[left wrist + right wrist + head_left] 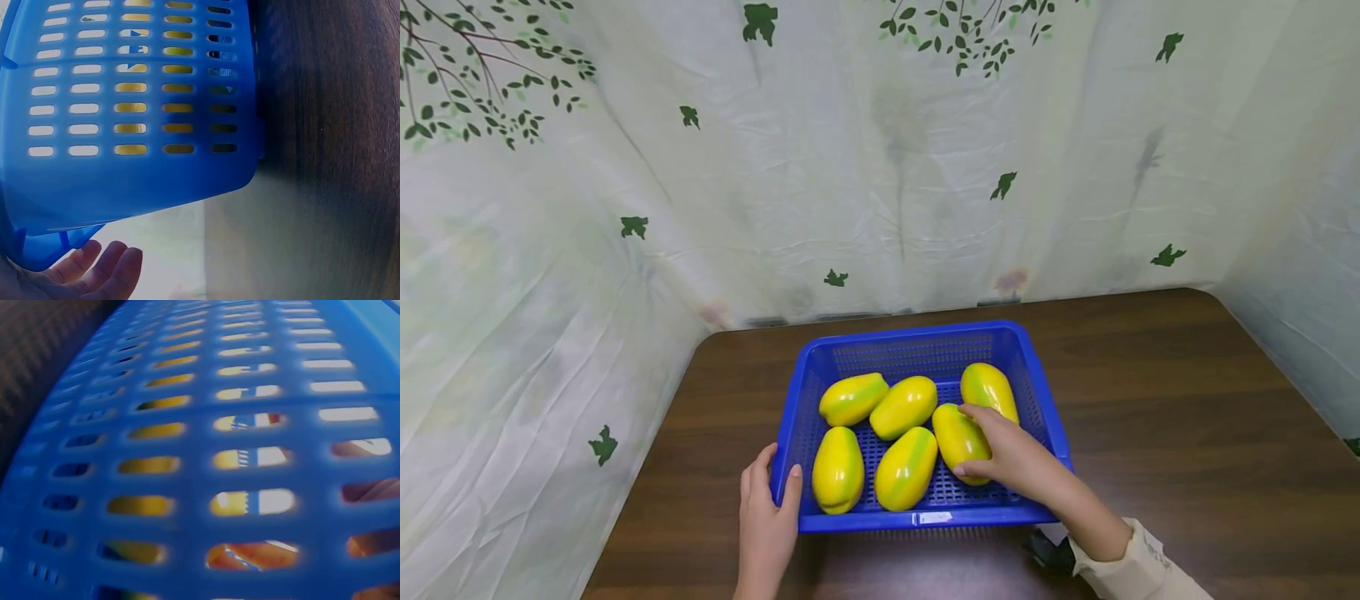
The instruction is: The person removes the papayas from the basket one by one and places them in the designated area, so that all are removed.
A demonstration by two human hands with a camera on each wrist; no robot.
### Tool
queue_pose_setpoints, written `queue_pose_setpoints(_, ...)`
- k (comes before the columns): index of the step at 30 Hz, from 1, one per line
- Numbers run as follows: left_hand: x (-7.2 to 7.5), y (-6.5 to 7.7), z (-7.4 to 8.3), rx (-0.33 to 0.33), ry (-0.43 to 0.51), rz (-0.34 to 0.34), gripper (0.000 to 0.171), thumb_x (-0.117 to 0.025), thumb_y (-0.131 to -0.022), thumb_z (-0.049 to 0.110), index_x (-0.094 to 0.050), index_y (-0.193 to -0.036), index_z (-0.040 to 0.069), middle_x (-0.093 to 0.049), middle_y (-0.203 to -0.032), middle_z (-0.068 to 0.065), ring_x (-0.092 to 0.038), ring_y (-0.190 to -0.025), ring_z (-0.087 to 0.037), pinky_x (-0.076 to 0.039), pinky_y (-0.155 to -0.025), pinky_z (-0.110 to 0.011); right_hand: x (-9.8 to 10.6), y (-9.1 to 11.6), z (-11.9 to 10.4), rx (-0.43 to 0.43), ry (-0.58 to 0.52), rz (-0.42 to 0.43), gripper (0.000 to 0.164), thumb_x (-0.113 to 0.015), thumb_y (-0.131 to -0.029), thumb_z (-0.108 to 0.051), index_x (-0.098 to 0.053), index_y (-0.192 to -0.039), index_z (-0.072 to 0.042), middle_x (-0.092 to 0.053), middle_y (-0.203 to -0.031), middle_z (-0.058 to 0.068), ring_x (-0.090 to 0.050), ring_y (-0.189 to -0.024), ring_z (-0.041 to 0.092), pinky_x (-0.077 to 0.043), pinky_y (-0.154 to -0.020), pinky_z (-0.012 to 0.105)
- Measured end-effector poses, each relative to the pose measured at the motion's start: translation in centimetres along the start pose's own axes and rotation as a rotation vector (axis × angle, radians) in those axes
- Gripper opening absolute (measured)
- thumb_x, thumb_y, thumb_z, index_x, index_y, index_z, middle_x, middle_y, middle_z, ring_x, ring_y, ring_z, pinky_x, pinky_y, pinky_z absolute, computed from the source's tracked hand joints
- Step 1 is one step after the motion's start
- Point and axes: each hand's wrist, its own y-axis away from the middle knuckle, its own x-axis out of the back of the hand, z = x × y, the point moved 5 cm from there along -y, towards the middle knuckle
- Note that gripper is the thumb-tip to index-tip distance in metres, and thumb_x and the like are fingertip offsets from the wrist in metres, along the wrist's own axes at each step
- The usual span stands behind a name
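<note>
A blue plastic basket (pixel 936 520) stands on the table with several glossy yellow-green papayas (pixel 904 407) lying in it. At its front left corner my left hand (pixel 766 521) grips the rim, thumb toward the inside and fingers along the outer side. The left wrist view shows those fingers beside the rim corner, below the slotted wall (pixel 144 187). My right hand (pixel 1022 457) reaches over the right side and holds the front right papaya (pixel 958 442) between thumb and fingers. In the right wrist view the basket wall (pixel 187 481) mostly hides that hand and the fruit.
The brown wooden table (pixel 1165 417) extends to both sides of the basket. A pale curtain (pixel 895 167) with leaf prints hangs behind and along the sides. Below the right forearm sits a dark object (pixel 1051 554), partly covered by the sleeve.
</note>
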Motion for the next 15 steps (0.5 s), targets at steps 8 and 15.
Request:
queue_pose_setpoints(8, -0.11, 0.01, -0.24, 0.020, 0.012, -0.013, 0.045, -0.051, -0.091, 0.027, -0.039, -0.129, 0.006, -0.039, -0.120, -0.018, -0.044, -0.099, -0.032, -0.038, -0.087, -0.051, -0.50, 0.08, -0.07, 0.000, 0.067, -0.013, 0.068, -0.076, -0.071, -0.018, -0.044, -0.129, -0.002, -0.046, -0.127, 0.011, -0.045, -0.114, 0.024, -0.037, -0.093, 0.041)
queue_pose_setpoints(15, -0.13, 0.06, -0.17, -0.008, 0.027, 0.008, 0.044, -0.051, -0.091, 0.026, -0.040, -0.128, 0.004, -0.040, -0.118, -0.017, -0.044, -0.098, -0.031, -0.039, -0.085, -0.050, -0.53, 0.05, -0.36, -0.014, 0.083, -0.025, 0.060, -0.075, -0.071, -0.011, -0.048, -0.124, -0.002, -0.046, -0.126, 0.010, -0.047, -0.110, 0.024, -0.039, -0.091, 0.041)
